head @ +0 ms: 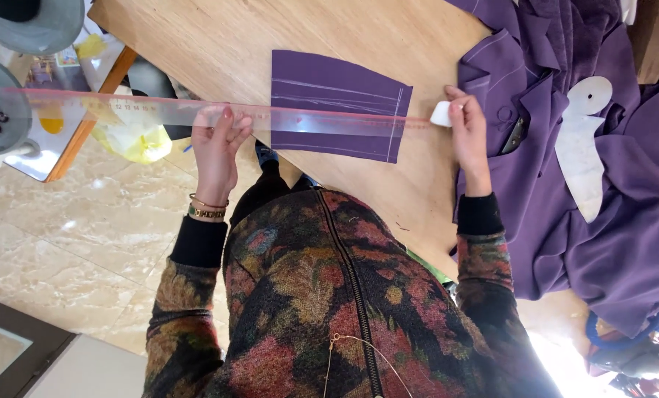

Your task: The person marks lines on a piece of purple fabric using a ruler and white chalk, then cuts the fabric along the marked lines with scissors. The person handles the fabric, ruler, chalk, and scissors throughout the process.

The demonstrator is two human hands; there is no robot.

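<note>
Head view: purple garments beside right hand

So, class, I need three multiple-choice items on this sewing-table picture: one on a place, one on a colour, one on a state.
1. Where does the clear ruler lie?
A. across the small fabric piece
B. on the floor
C. under the garment pile

2. What colour is the small fabric piece?
A. yellow
B. purple
C. white

3. What is the right hand doing?
A. resting flat and empty
B. gripping scissors
C. pinching a white chalk at the ruler's end

Answers: 1 A, the ruler spans the piece on the wooden table, held by the left hand. 2 B, it matches the purple garment pile. 3 C, the chalk sits between its fingertips.
</note>
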